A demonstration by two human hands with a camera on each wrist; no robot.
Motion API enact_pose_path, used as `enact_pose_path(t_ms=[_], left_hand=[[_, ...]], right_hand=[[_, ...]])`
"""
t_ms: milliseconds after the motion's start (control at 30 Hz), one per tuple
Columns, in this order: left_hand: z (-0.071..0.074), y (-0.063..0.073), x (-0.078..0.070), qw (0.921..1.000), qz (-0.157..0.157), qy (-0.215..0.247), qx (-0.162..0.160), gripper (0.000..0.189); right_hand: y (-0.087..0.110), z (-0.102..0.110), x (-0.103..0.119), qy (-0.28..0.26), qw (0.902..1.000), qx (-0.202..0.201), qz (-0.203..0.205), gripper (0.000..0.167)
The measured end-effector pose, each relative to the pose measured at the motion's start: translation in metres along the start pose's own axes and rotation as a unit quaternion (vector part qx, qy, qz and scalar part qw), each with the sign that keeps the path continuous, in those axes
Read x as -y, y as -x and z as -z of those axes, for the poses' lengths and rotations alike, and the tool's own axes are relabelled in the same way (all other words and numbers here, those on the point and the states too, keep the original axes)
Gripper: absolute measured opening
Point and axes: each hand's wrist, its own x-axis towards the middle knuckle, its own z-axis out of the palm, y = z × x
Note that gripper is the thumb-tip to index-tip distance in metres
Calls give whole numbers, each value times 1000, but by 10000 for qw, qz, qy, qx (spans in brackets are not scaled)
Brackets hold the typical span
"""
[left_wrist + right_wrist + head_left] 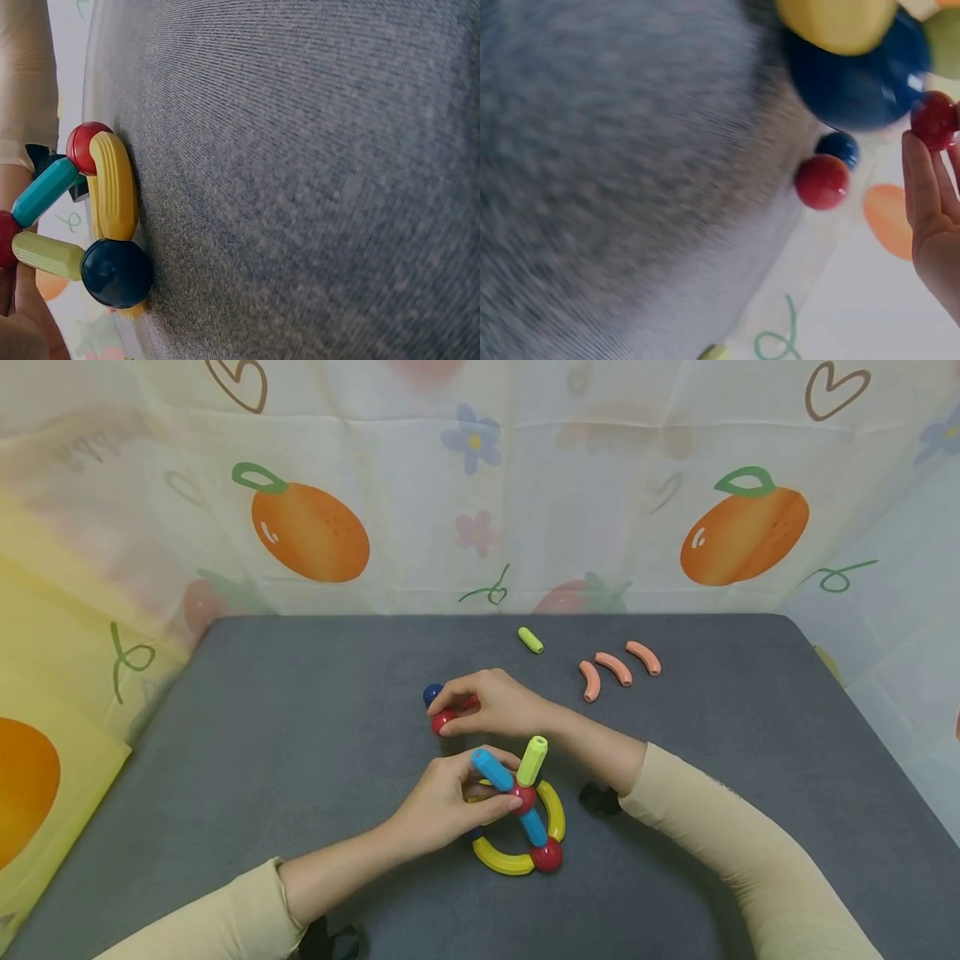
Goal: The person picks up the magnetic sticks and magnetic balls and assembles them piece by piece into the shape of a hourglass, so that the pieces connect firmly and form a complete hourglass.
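Note:
My left hand (442, 797) pinches the upper red ball (522, 798) of a built frame of rods and balls. Below lies a ring of yellow curved rods (504, 860), with another red ball (547, 856) and a dark blue ball (117, 273). A blue rod (533, 827) links the two red balls. From the upper ball a second blue rod (492, 769) and a lime rod (532, 760) stick upward. My right hand (502, 703) pinches a loose red ball (933, 120) between thumb and fingers. Close by on the table are a blue ball (838, 148) and another red ball (822, 182).
Farther back on the grey table (262, 777) lie a lime rod (530, 640) and three curved pink rods (613, 668). A patterned cloth (420, 510) hangs behind the table, and yellow cloth (60, 693) hangs at the left.

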Motion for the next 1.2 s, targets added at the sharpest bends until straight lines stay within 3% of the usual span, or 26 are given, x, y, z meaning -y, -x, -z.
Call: enact_pose_path(t_ms=[200, 433, 600, 867, 1067, 1200], left_hand=[[1, -1, -1, 10000, 16, -89, -23, 31], [0, -2, -1, 10000, -5, -16, 6, 31], [0, -2, 1, 10000, -26, 66, 50, 30], [0, -3, -1, 10000, 1, -11, -23, 29], [0, -2, -3, 9999, 48, -17, -101, 30], [-2, 3, -5, 9993, 47, 114, -366, 37]], right_hand=[[12, 18, 11, -1004, 9947, -151, 150, 27], [28, 31, 21, -2042, 9782, -110, 358, 27], [38, 35, 27, -2337, 9707, 55, 560, 32], [46, 35, 35, -2581, 9606, 655, 797, 30], [47, 34, 38, -2606, 9599, 713, 749, 27], [48, 34, 38, -2681, 9575, 717, 790, 28]])
